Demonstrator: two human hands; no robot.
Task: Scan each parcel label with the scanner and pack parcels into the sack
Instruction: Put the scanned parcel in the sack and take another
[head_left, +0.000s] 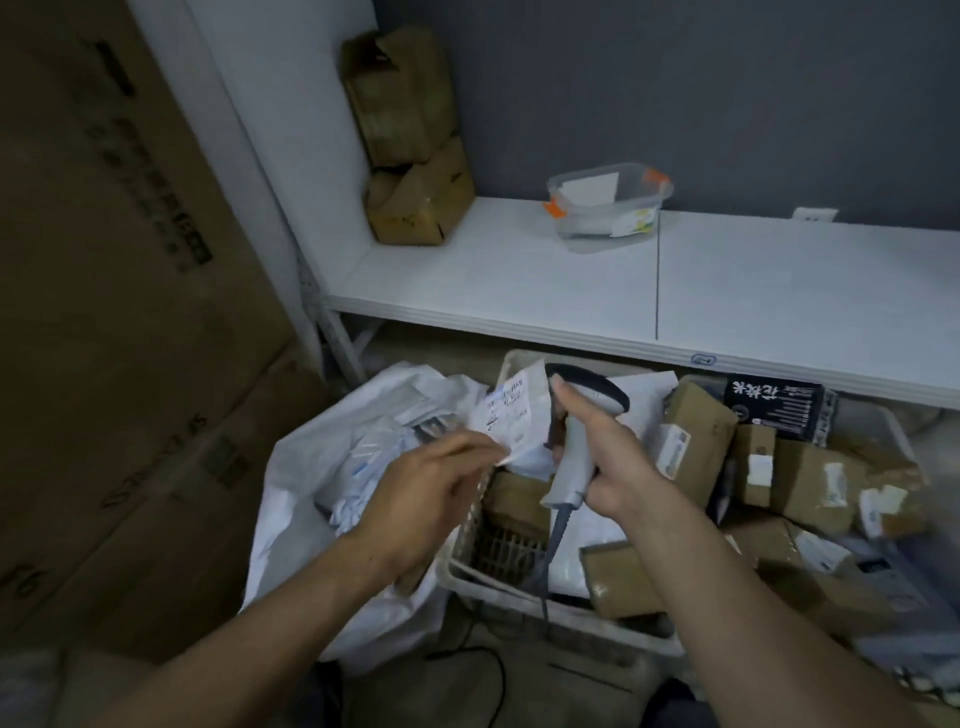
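The left hand (431, 483) pinches the lower edge of the parcel (519, 415) between thumb and curled fingers. The parcel is a flat white pouch. It is held tilted above the gap between the sack (301, 467) and the basket (498, 551). Its label (506, 410) faces the camera: a white sheet with dark printed lines, too blurred to read.

The right hand (613, 457) grips the scanner (571, 462) round its handle, with the thumb lying up along the top. The scanner has a light grey pistol handle and a dark, rounded head. The head sits just beside the right edge of the parcel, and the gap between them cannot be judged. A grey cable (550, 556) leaves the base of the handle and runs down over the basket.

The sack is white with its mouth open, and it lies on the floor left of the basket. White pouches lie inside it.

The basket is a pale lattice crate. It holds brown cardboard parcels (696, 431) bearing white labels, with further parcels heaped to its right. A black box (779, 408) with white characters rests at the far side of the heap.

Behind these stands a white shelf (519, 280). It carries a clear tub (608, 208) with orange latches and two stacked cardboard boxes (405, 140) in the corner. Large cartons (104, 312) fill the left side.
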